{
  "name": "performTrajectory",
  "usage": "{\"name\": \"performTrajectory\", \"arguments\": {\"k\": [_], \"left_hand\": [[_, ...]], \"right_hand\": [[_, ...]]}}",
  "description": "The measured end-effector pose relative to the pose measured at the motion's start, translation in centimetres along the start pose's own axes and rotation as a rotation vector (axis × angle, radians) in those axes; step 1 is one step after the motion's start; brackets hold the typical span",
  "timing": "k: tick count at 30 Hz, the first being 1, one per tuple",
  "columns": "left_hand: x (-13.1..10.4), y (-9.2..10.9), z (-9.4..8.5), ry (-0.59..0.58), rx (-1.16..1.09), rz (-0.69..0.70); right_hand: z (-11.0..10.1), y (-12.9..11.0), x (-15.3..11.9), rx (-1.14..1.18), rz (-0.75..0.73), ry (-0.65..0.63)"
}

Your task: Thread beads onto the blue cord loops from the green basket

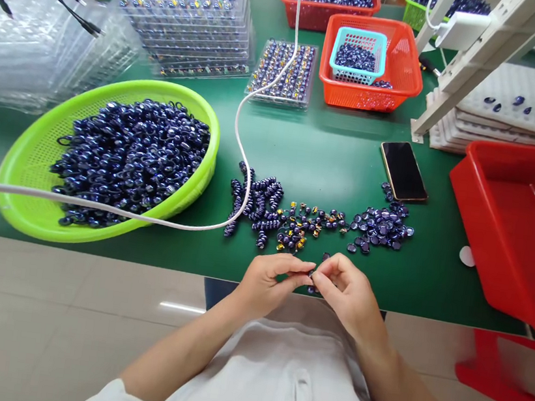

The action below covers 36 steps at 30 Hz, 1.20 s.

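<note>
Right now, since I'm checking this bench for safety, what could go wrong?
The small dark piece pinched in the left hand and right hand could slip over the nearby table edge. The white cable, crossing the green basket and coiled dark strands, might snag and scatter them.

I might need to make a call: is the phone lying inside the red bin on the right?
No, the phone lies on the green table, left of the red bin.
</note>
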<state>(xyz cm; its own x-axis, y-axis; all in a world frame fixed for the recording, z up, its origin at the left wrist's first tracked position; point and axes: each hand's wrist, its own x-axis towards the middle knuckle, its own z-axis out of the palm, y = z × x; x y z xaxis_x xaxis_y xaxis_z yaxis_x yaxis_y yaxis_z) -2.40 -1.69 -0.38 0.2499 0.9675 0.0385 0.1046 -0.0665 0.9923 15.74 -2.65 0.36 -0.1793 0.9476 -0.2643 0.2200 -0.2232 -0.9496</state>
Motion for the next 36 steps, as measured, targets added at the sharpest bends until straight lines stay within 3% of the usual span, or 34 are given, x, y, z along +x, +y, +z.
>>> {"name": "performTrajectory", "arguments": {"k": [4, 9, 12, 21, 27, 32, 36], "left_hand": [[-0.4, 0.0, 0.4, 0.015, -0.048, -0.053], [-0.3, 0.8, 0.7, 0.091, -0.274, -0.388], [0.1, 1.3, 0.6, 0.148, -0.377, -0.494], [0.7, 1.2, 0.4, 0.193, -0.406, -0.479], [0.8, 1.4, 0.7, 0.174, -0.416, -0.480], [0.9, 1.2, 1.3, 0.176, -0.416, -0.507], [0.9, 1.2, 1.5, 0.137, -0.423, -0.524]], "right_hand": [[-0.1, -0.3, 0.3, -0.089, -0.009, -0.019], [-0.2, -0.4, 0.7, -0.141, -0.076, -0.021], [-0.4, 0.2, 0.6, -0.076, -0.109, -0.032], [-0.9, 2.1, -0.7, -0.166, -0.312, 0.030], [-0.3, 1.5, -0.5, -0.234, -0.601, 0.047], [0.0, 1.5, 0.2, -0.482, -0.842, 0.098], [0.0, 1.5, 0.3, -0.516, -0.786, 0.135]]}}
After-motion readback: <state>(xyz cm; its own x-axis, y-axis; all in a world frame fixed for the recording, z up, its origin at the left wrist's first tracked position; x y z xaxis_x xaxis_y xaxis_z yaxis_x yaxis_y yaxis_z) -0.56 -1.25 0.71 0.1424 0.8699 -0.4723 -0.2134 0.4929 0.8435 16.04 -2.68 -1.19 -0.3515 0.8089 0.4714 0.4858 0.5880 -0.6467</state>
